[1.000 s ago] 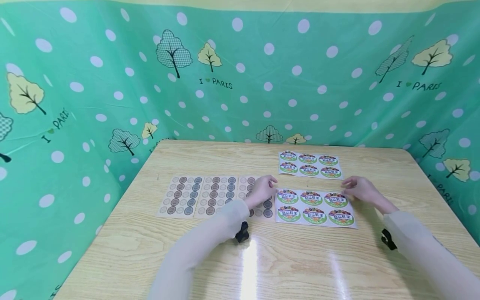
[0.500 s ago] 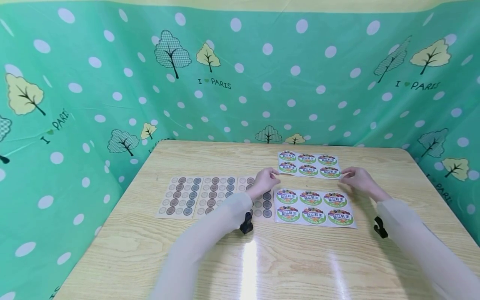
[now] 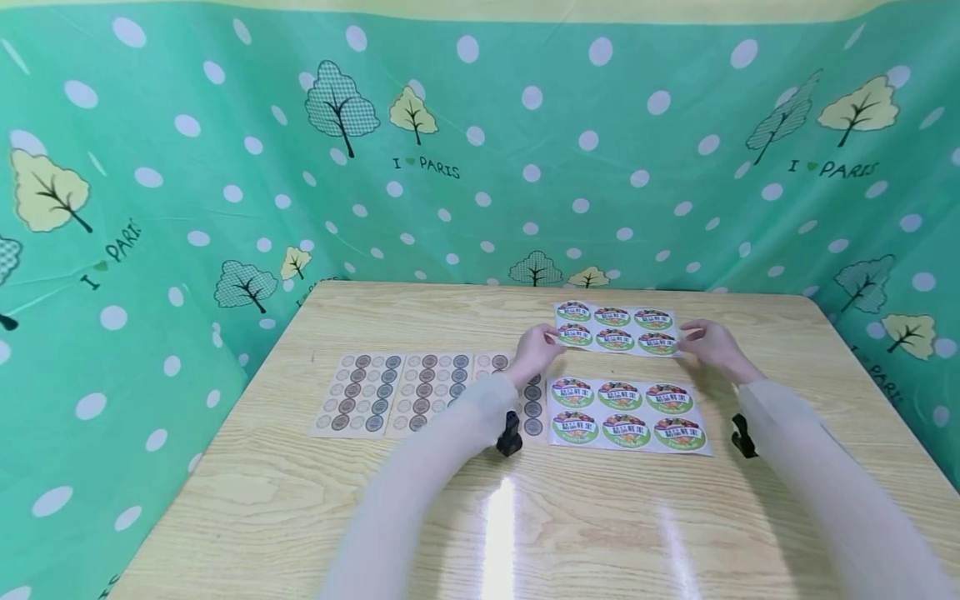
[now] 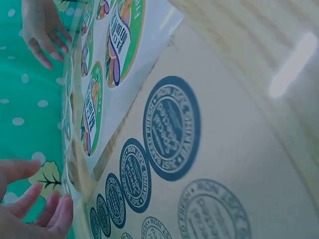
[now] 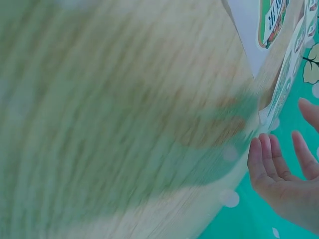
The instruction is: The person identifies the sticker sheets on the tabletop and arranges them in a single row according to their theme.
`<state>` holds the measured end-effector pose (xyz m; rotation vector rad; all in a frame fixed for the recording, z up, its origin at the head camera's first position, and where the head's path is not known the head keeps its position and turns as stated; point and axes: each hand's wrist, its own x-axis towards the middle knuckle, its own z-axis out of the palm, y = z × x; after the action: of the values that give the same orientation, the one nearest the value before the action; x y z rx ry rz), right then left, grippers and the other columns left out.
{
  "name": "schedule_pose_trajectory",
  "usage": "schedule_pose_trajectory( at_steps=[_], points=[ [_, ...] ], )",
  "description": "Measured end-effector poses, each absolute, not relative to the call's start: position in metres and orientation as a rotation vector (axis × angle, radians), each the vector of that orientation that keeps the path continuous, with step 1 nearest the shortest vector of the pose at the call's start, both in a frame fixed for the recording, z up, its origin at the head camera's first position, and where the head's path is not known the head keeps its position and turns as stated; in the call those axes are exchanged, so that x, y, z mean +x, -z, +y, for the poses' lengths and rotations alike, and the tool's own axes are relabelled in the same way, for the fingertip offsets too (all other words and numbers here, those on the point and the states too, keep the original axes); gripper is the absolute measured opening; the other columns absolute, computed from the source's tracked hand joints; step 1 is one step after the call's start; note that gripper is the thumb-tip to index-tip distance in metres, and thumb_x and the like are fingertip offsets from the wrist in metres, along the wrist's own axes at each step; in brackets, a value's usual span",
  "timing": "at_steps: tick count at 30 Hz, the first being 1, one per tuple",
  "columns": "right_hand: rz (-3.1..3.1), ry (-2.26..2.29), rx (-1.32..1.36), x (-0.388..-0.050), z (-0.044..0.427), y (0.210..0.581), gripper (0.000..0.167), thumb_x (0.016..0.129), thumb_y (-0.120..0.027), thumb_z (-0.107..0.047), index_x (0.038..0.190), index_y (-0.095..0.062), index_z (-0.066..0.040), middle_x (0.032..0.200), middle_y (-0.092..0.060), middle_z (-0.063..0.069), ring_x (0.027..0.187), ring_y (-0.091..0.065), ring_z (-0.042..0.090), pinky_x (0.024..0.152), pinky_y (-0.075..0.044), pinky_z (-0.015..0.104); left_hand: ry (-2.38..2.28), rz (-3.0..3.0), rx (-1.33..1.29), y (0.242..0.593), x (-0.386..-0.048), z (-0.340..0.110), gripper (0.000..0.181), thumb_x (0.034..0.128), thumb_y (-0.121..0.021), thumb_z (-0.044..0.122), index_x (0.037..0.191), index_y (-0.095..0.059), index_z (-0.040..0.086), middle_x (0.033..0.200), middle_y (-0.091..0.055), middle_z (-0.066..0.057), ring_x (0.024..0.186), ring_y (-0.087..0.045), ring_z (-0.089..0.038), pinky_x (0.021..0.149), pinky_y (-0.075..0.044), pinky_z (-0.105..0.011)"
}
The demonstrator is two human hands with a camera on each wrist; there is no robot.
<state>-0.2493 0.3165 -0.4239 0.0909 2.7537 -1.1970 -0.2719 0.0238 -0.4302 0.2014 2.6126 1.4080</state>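
Observation:
Two white sheets of oval fruit stickers lie on the table: a far sheet [image 3: 615,328] and a near sheet [image 3: 628,417], one behind the other. My left hand [image 3: 537,350] is at the left edge of the far sheet, its thumb and fingers apart in the left wrist view. At the opposite edge is my right hand [image 3: 714,343], its fingers loosely bent and spread from the thumb. In the right wrist view the right fingertips [image 5: 264,142] come close to that sheet's edge; whether they touch it I cannot tell. Neither hand has anything pinched.
Three beige sheets of round stickers [image 3: 358,393] lie side by side left of the near sheet; my left forearm partly covers the rightmost. The wooden table [image 3: 600,517] reaches back to a green dotted curtain [image 3: 480,150]. Each wrist carries a black strap mount [image 3: 510,435].
Both hands have moved away from the near sheet's top corners, forward to the sides of the far sheet. The sticker sheets stay in about the same places.

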Motion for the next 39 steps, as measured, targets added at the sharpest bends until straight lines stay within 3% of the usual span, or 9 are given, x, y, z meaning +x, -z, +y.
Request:
schedule_pose_trajectory(
  at_steps=[4, 7, 16, 23, 29, 36, 39],
  points=[
    [2.720, 1.233, 0.120, -0.253, 0.316, 0.422, 0.056, 0.085, -0.053, -0.014, 0.129, -0.030, 0.010, 0.123, -0.033, 0.035, 0.108, -0.038, 0.045, 0.087, -0.040, 0.049, -1.433, 2.623, 0.187, 0.432, -0.277, 0.026, 0.033, 0.0797, -0.062, 0.010, 0.112, -0.057, 0.002, 0.089, -0.055, -0.006, 0.075, -0.050, -0.014, 0.060, -0.043, -0.020],
    [2.710, 1.230, 0.116, -0.256, 0.316, 0.422, 0.057, 0.086, -0.053, -0.015, 0.131, -0.028, 0.010, 0.126, -0.030, 0.036, 0.112, -0.034, 0.047, 0.093, -0.033, 0.054, -1.464, 2.629, 0.165, 0.433, -0.280, 0.028, 0.034, 0.0785, -0.062, 0.008, 0.112, -0.057, 0.002, 0.090, -0.054, -0.007, 0.078, -0.048, -0.014, 0.061, -0.042, -0.019],
    [2.711, 1.224, 0.102, -0.265, 0.317, 0.425, 0.062, 0.085, -0.054, -0.014, 0.132, -0.022, 0.010, 0.131, -0.024, 0.036, 0.118, -0.026, 0.050, 0.098, -0.025, 0.057, -1.513, 2.561, 0.097, 0.441, -0.295, 0.032, 0.041, 0.0773, -0.063, 0.005, 0.117, -0.053, 0.004, 0.099, -0.056, -0.010, 0.088, -0.052, -0.020, 0.071, -0.048, -0.026],
    [2.685, 1.245, 0.096, -0.272, 0.317, 0.428, 0.070, 0.084, -0.056, -0.014, 0.135, -0.013, 0.011, 0.134, -0.020, 0.035, 0.121, -0.021, 0.049, 0.100, -0.022, 0.056, -1.496, 2.589, 0.115, 0.450, -0.306, 0.034, 0.043, 0.0735, -0.068, 0.007, 0.114, -0.054, 0.006, 0.096, -0.056, -0.008, 0.081, -0.052, -0.017, 0.063, -0.048, -0.025],
    [2.653, 1.243, 0.143, -0.275, 0.314, 0.429, 0.074, 0.085, -0.056, -0.016, 0.136, -0.009, 0.010, 0.135, -0.017, 0.036, 0.121, -0.019, 0.050, 0.100, -0.019, 0.057, -1.440, 2.593, 0.063, 0.439, -0.297, 0.040, 0.047, 0.0755, -0.066, 0.005, 0.120, -0.050, 0.003, 0.107, -0.055, -0.013, 0.090, -0.053, -0.021, 0.071, -0.049, -0.027],
    [2.628, 1.242, 0.183, -0.280, 0.315, 0.432, 0.080, 0.082, -0.060, -0.022, 0.136, -0.011, 0.008, 0.136, -0.016, 0.034, 0.122, -0.020, 0.049, 0.100, -0.019, 0.057, -1.417, 2.675, 0.157, 0.541, -0.377, 0.053, 0.053, 0.0679, -0.072, 0.011, 0.116, -0.051, 0.005, 0.104, -0.057, -0.009, 0.083, -0.055, -0.017, 0.065, -0.049, -0.024],
    [2.637, 1.232, 0.174, -0.283, 0.318, 0.435, 0.084, 0.079, -0.064, -0.029, 0.137, -0.014, 0.007, 0.136, -0.017, 0.033, 0.121, -0.021, 0.048, 0.099, -0.022, 0.056, -1.379, 2.676, 0.114, 0.543, -0.381, 0.053, 0.055, 0.0683, -0.072, 0.013, 0.118, -0.050, 0.005, 0.108, -0.055, -0.009, 0.087, -0.055, -0.019, 0.072, -0.049, -0.027]
  ],
)
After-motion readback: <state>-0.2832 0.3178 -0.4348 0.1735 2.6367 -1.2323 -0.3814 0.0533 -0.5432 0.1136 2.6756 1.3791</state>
